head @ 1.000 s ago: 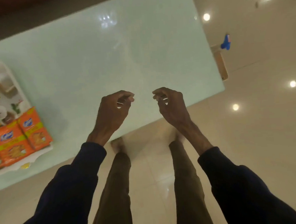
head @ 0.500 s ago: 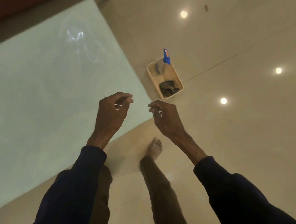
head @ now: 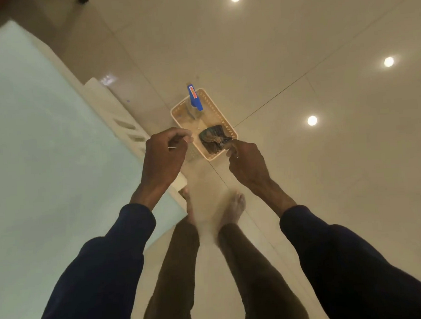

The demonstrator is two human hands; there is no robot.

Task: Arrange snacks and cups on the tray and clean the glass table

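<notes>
Head view: I am reaching both loosely curled, empty hands, left (head: 165,153) and right (head: 245,160), toward the floor basket (head: 228,130); next, probably grabbing its cloth (head: 213,139) for the surface (head: 41,146).

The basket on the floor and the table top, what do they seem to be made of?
The basket looks like moulded cream plastic, matt: rows of small punched holes line its rim. The table top looks like frosted pale green glass, smooth, with a faint sheen; from the look alone, acrylic cannot be excluded.

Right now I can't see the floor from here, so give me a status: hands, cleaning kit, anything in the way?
Left hand and right hand loosely curled, empty. Basket on floor beside glass table, holding spray bottle and cloth. Path clear.
</notes>
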